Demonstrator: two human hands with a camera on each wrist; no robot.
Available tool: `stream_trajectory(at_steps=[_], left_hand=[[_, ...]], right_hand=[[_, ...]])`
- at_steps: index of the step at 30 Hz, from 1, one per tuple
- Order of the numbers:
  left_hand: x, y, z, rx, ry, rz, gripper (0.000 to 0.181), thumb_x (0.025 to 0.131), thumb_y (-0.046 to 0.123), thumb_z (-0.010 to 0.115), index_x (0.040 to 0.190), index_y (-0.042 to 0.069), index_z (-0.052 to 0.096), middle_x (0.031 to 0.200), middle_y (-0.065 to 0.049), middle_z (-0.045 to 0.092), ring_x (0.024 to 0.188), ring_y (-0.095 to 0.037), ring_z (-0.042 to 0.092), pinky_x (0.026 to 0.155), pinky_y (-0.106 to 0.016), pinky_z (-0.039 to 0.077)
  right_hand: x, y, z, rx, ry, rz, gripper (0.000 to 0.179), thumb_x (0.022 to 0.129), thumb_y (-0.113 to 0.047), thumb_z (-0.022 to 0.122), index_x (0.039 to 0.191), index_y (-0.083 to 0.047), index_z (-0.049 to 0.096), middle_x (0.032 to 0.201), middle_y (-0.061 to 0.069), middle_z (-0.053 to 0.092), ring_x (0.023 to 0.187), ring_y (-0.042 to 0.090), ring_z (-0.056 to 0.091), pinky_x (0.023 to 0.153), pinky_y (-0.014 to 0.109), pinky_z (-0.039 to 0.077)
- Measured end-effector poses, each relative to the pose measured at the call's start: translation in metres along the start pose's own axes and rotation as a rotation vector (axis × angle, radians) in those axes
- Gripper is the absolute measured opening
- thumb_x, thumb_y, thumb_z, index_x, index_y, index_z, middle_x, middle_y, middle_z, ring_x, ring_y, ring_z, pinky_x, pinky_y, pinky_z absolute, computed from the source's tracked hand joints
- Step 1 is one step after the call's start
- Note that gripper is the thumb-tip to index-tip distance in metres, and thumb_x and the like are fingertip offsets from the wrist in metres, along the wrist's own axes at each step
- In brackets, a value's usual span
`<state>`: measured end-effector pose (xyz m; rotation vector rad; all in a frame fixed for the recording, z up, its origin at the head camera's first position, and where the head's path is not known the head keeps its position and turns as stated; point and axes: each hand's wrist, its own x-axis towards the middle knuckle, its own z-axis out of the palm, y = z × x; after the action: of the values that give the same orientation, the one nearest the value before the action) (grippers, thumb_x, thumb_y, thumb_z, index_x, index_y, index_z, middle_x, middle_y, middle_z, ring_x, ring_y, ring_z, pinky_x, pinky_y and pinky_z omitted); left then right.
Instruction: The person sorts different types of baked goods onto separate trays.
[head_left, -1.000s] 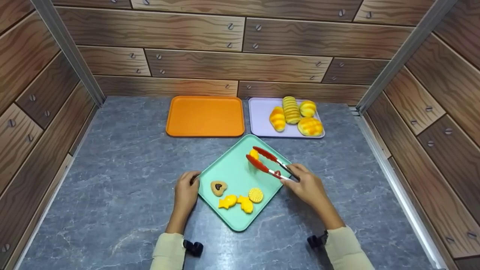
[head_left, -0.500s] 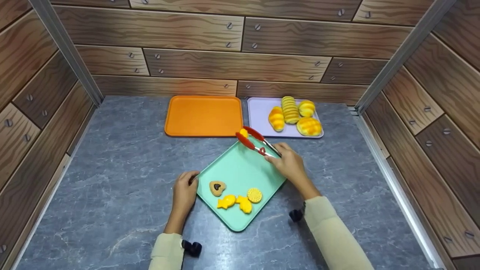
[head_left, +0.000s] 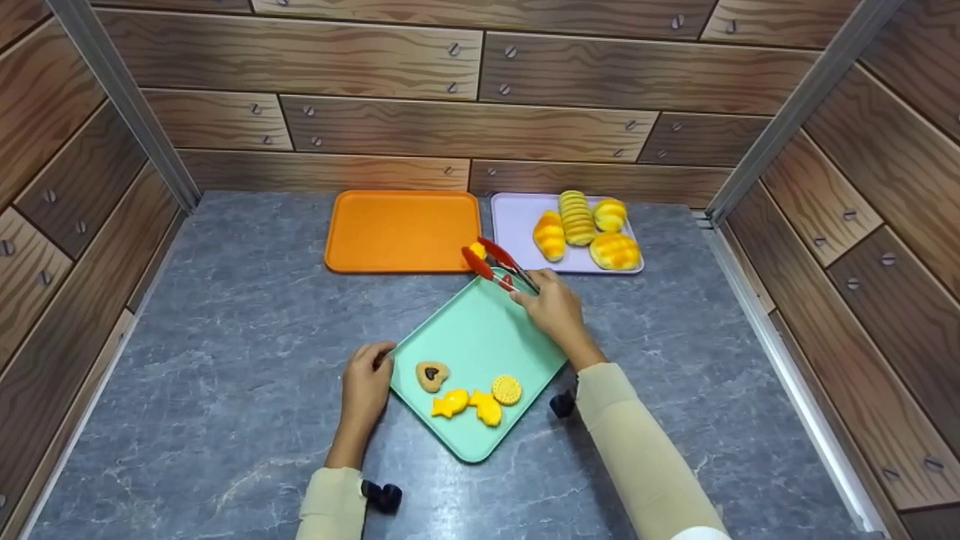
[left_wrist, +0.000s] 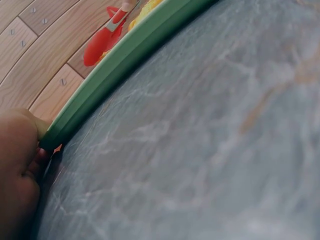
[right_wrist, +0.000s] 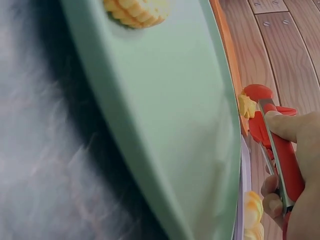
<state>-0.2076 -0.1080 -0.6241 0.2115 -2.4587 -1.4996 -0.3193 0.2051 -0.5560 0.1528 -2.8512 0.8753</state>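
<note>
Three plank-patterned walls (head_left: 390, 127) stand around my grey marbled table (head_left: 225, 337), which carries three trays. The green tray (head_left: 465, 330) sits turned cornerwise in front of me, and my left hand (head_left: 366, 382) pinches its left corner; the left wrist view alone shows my thumb over the rim and a finger below it, with the tray's outer wall running off from my grip. Behind lie the orange tray (head_left: 401, 229) and, just to its right, the lilac tray (head_left: 514, 217).

My right hand (head_left: 556, 304) is curled around one pair of red-tipped tongs (head_left: 500, 256). Only the right wrist view gives me the handles clearly: steel with red grips, my thumb along one side and fingers bent around the other.

Four breads share the lilac tray: a long ridged roll (head_left: 577, 217), an oval scored bun (head_left: 615, 251), a croissant-shaped bread (head_left: 550, 236) and a round bun (head_left: 610, 214).

Near the green tray's front corner I count four biscuits: a heart biscuit (head_left: 432, 376) with a dark centre, two yellow fish biscuits (head_left: 450, 403) and a round patterned biscuit (head_left: 506, 390). The tongs squeeze one small yellow piece (head_left: 478, 250) at the orange tray's front right corner; the right wrist view shows its uneven outline, but I can't tell whether it touches the tray.
</note>
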Motion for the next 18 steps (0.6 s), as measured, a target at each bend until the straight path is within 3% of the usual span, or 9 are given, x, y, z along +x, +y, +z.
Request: stream_trajectory(at_steps=[10,18], left_hand=[[0.001,0.0,0.0,-0.002,0.009,-0.004,0.022,0.095,0.006,0.063,0.113,0.007,0.074,0.102,-0.008,0.069,0.095,-0.023,0.06,0.085,-0.039,0.048],[0.0,0.0,0.0,0.008,-0.001,0.0,0.022,0.096,0.006,0.062,0.114,0.008,0.074,0.101,-0.007,0.069,0.093,-0.021,0.06,0.083,-0.04,0.047]], right_hand=[[0.016,-0.011,0.015,-0.023,0.014,-0.046,0.053,0.091,-0.041,0.074,0.132,-0.007,0.066,0.124,0.009,0.064,0.109,0.031,0.064,0.093,0.05,0.049],[0.024,-0.016,0.023,-0.04,0.021,-0.021,0.053,0.09,-0.041,0.075,0.131,-0.007,0.067,0.122,0.007,0.064,0.105,0.032,0.065,0.088,0.051,0.05]])
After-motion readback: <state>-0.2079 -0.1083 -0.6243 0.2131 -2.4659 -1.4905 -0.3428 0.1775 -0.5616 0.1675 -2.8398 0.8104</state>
